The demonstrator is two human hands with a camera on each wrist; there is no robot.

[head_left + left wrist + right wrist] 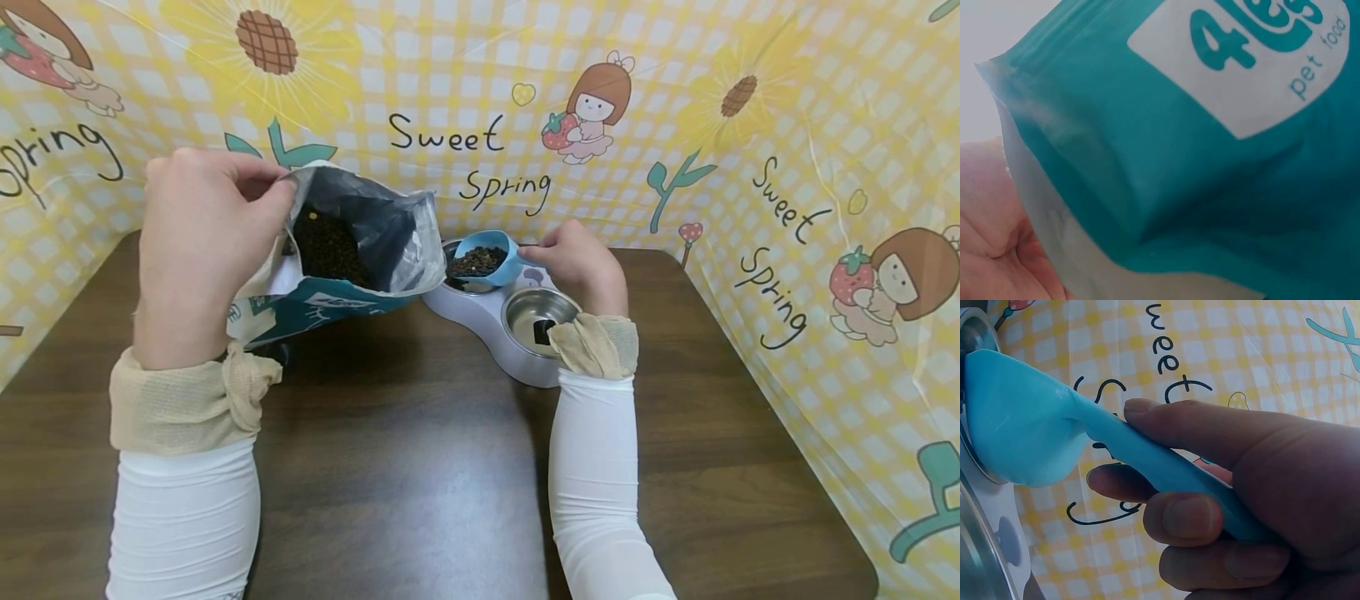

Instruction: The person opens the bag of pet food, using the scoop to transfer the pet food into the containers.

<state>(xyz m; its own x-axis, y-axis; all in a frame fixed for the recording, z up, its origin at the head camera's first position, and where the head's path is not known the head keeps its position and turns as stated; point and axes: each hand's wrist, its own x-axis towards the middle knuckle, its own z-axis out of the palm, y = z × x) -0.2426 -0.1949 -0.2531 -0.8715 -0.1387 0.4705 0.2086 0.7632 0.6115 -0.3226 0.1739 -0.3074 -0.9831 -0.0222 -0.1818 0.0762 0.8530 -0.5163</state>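
My left hand (pixel 206 237) pinches the top edge of a teal pet food bag (pixel 322 308). The bag's mouth gapes, showing a silvery lining and dark brown kibble (pixel 330 246) inside. In the left wrist view the bag's printed front (pixel 1166 156) fills most of the picture. With curled fingers and thumb my right hand (pixel 581 262) grips the handle of a light blue scoop (pixel 1029 425). Kibble (pixel 482 262) lies in the scoop, which is tilted over the far steel bowl (pixel 453 250) of a double pet feeder (pixel 468 310). That bowl is mostly hidden by the scoop.
The feeder's nearer steel bowl (pixel 525 315) has a small dark shape in it, beside my right wrist. A brown wooden table (pixel 420 467) carries everything. Yellow checked cloth (pixel 442 75) with printed figures rises behind and along the sides.
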